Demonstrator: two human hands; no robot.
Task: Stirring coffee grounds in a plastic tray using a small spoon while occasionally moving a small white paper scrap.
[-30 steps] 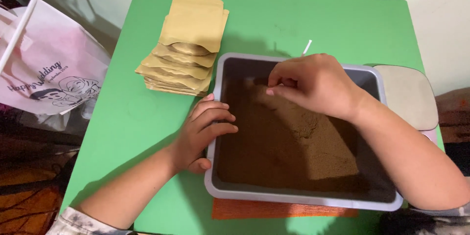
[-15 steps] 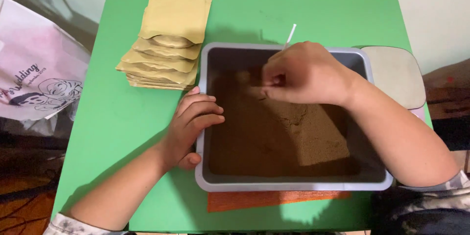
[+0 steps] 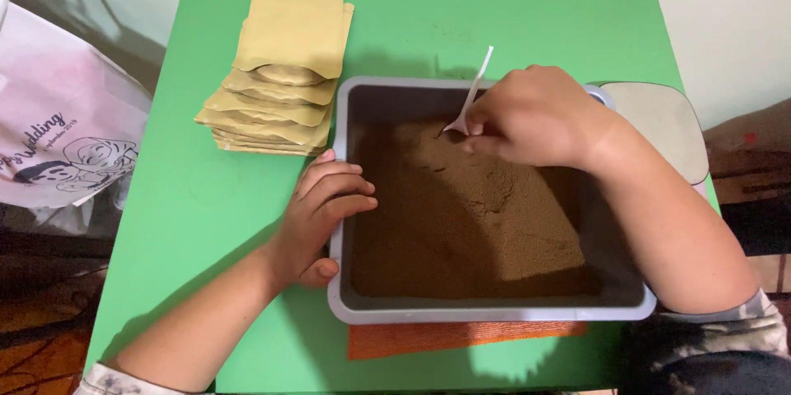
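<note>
A green table (image 3: 511,16) fills most of the view, with bare room along its far edge and on its left side between the near edge and a stack of tan pouches (image 3: 280,74) that sits near the far left corner. A grey tray (image 3: 494,314) takes up the right half of the table, its near rim close to the table's near edge and its left rim just beside the pouches; it holds brown powder (image 3: 470,222) heaped toward the left and near sides, leaving the far wall and right wall bare. An orange mat (image 3: 461,337) shows under the tray's near rim. A beige lid (image 3: 659,123) lies past the tray's far right corner, and a white bag (image 3: 58,115) hangs off the table's left edge. The left hand (image 3: 317,214) rests on the tray's left rim, fingers loosely curled over it, gripping nothing. The right hand (image 3: 535,115) hovers over the far part of the powder, fingers pinched on a small white spoon (image 3: 470,98) whose bowl touches the powder
</note>
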